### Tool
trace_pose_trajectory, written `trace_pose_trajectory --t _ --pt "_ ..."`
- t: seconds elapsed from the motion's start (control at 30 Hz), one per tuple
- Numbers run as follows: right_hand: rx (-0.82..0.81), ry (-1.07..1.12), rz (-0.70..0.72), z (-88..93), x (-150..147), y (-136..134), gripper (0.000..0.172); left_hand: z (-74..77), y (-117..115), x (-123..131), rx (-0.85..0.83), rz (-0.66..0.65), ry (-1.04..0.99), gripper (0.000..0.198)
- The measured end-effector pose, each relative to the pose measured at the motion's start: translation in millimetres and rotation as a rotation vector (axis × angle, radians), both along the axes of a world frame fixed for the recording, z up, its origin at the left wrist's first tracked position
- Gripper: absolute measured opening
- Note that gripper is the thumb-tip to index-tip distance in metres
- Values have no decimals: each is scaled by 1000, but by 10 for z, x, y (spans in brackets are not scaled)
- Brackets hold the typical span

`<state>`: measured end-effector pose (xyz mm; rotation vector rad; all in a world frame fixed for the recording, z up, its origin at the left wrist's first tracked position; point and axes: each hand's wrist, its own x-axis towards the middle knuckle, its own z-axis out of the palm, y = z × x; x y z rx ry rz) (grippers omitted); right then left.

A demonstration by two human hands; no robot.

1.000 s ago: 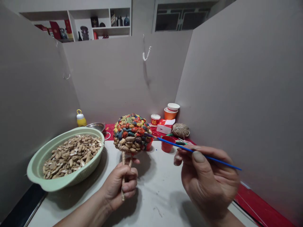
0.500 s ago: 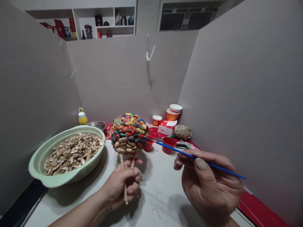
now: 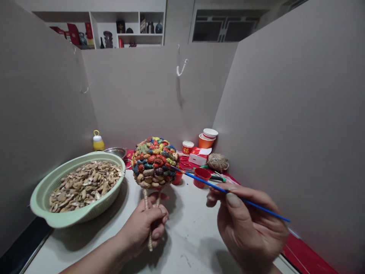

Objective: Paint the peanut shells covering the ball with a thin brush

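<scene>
Holding multicoloured peanut-shell ball [image 3: 155, 161] above curled left hand [image 3: 156, 217] by tan stems [image 3: 146, 199]; pinching thin blue paintbrush [image 3: 207, 182] in right hand [image 3: 251, 226]; working between green plastic colander [image 3: 64, 220] and grey panel [image 3: 291, 118].

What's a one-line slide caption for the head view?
Left hand grips the cord-wrapped stems of a partly painted peanut-shell ball; right hand holds a blue-handled paintbrush at its side.

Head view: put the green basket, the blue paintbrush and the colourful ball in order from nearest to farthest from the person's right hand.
1. Blue paintbrush: held in the fingers of the right hand.
2. Colourful ball: left of the right hand, above the left hand.
3. Green basket: far left, beyond the ball.
</scene>
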<state>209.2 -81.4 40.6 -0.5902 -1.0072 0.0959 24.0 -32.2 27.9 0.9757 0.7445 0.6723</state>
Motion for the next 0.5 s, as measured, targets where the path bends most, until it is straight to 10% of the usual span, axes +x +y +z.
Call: trace_pose_trajectory --t 0.5 --pt "60 -361 -159 -135 74 -26 32 -179 33 42 176 157 171 53"
